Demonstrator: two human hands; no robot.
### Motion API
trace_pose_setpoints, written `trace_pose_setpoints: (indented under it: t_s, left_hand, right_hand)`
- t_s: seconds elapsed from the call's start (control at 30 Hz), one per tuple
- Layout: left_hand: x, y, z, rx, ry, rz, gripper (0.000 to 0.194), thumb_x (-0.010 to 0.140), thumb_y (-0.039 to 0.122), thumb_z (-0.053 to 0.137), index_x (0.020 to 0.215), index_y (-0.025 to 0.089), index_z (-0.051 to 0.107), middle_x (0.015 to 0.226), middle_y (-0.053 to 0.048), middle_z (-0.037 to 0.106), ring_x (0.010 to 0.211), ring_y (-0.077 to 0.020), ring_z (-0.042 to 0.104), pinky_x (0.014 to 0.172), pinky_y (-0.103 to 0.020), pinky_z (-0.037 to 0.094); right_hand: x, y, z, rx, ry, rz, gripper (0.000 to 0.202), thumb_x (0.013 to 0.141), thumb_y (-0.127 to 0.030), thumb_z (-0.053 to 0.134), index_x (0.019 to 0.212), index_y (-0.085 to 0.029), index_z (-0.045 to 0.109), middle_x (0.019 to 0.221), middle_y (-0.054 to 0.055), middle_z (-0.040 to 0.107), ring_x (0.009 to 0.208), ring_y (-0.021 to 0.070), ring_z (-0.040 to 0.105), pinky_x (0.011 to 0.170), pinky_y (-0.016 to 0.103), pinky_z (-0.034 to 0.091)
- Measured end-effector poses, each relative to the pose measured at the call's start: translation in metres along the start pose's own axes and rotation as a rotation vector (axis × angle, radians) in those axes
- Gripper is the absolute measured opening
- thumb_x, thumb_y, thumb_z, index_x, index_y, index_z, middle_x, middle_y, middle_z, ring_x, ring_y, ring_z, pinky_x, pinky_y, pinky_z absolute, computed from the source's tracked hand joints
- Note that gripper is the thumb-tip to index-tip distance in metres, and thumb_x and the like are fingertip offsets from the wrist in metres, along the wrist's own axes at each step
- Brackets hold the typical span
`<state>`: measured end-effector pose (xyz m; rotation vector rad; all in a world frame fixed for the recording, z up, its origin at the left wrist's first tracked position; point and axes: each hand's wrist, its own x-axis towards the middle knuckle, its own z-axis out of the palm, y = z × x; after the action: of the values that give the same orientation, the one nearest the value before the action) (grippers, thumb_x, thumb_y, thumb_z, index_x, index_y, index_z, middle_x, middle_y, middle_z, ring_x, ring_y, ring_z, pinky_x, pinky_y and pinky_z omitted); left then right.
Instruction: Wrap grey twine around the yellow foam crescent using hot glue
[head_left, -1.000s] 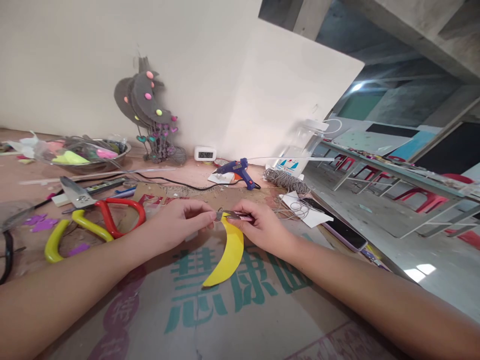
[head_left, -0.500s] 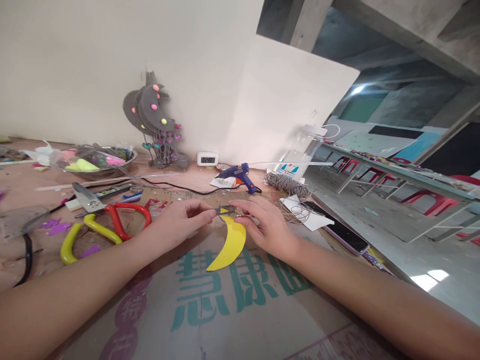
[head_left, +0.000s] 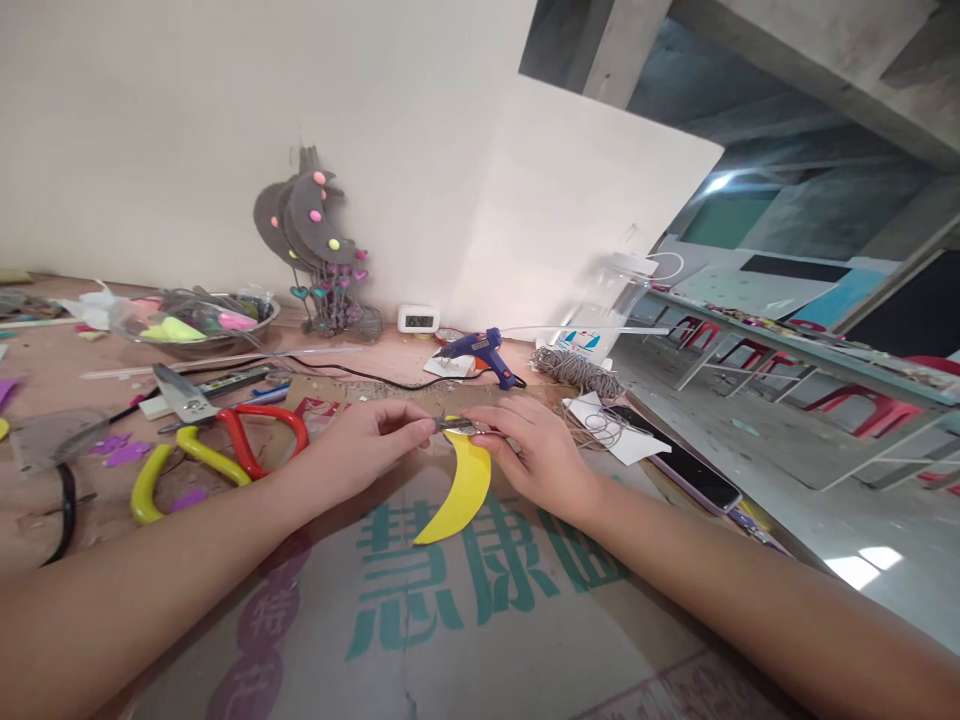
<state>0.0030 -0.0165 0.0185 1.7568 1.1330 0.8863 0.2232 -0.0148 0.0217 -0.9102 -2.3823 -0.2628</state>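
Observation:
A yellow crescent-shaped piece [head_left: 463, 492] lies on the printed cardboard [head_left: 330, 610], its upper end between my two hands. My right hand [head_left: 531, 448] is closed on a small metal tool [head_left: 463, 427], which lies across the top of the crescent. At the tool's left end, the thumb and fingers of my left hand [head_left: 379, 440] are pinched together on something small and grey that I cannot make out.
Scissors with red and yellow handles [head_left: 259, 440] lie at left, near a bowl of coloured pieces [head_left: 202, 338]. Behind my hands are a blue glue gun [head_left: 491, 352] and a white clock [head_left: 418, 320]. Grey cord [head_left: 574, 372] and a phone [head_left: 686, 465] lie at right.
The view has shifted slightly, so the background sits a little further right. The metal tool looks slightly turned, while both hands stay closed in nearly the same place.

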Motion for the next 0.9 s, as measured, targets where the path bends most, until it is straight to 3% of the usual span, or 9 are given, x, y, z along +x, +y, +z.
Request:
trace_pose_setpoints:
  t_s: [0.9]
  left_hand:
    - [-0.0007,-0.0007,-0.0021,-0.185,-0.083,-0.067,0.032,0.075,0.046,0.055,0.075,0.016,0.062,0.074,-0.001,0.061,0.063,-0.0109,0.05,0.058,-0.021,0.037]
  right_hand:
    - [0.0015,0.0008,0.0008,0.13,0.021,0.013,0.02,0.087,-0.024,0.048,0.102,-0.018,0.06,0.084,0.006,0.065,0.08,0.0172,0.057,0.073,0.031,0.045]
